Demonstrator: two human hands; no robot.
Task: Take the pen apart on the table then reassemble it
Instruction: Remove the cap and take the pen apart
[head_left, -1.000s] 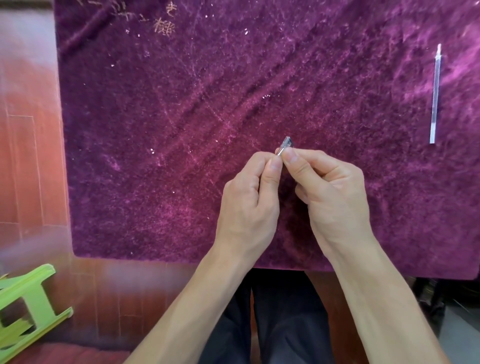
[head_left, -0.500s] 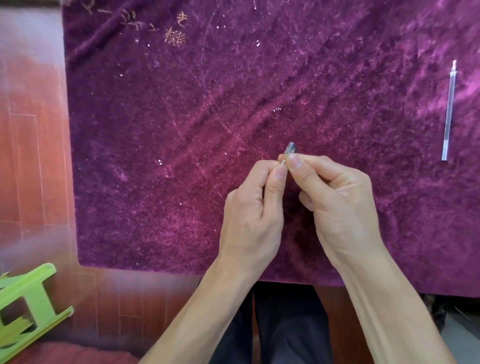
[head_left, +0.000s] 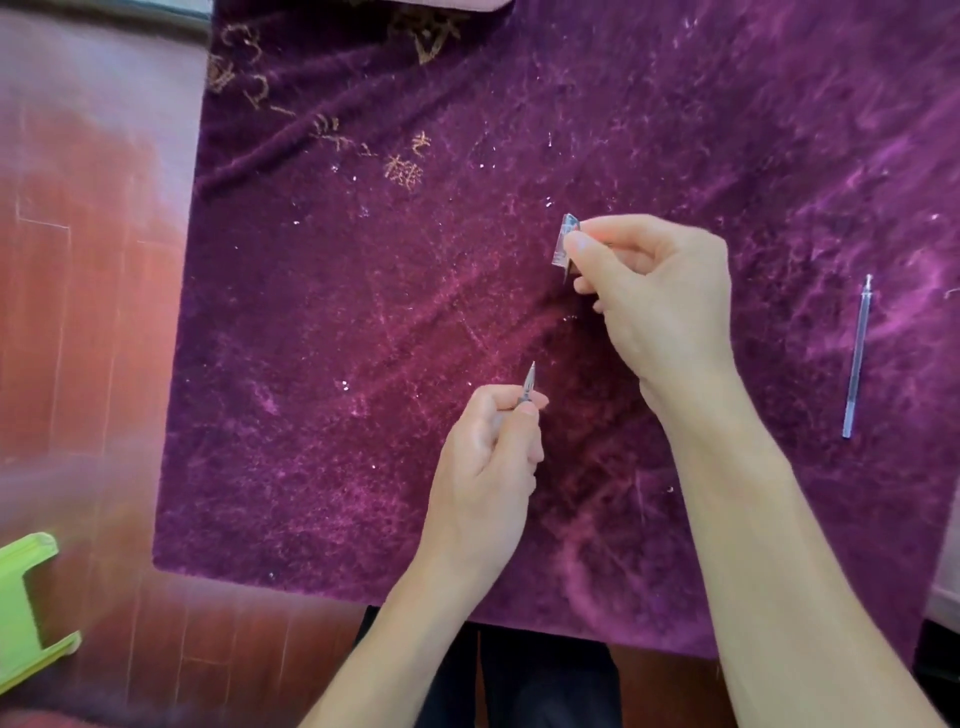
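Observation:
My left hand (head_left: 488, 457) is closed on a pen part whose pointed metal tip (head_left: 529, 383) sticks up past the thumb; the rest of that part is hidden in the fist. My right hand (head_left: 654, 291) pinches a short clear pen cap (head_left: 565, 241) between thumb and forefinger, above and to the right of the left hand. The two pieces are apart, with a gap of cloth between them. A thin clear ink refill (head_left: 856, 358) lies alone on the purple cloth at the right, tip pointing away from me.
A purple velvet cloth (head_left: 363, 312) with gold embroidery covers the table. Red-brown wooden floor (head_left: 78, 312) shows at the left, with a green plastic stool (head_left: 26, 608) at the lower left. My dark trousers show below the table's near edge.
My hands were together around one piece; now they have pulled apart, the right one carrying the clear cap up and right, the left keeping the tipped part. The view shifted.

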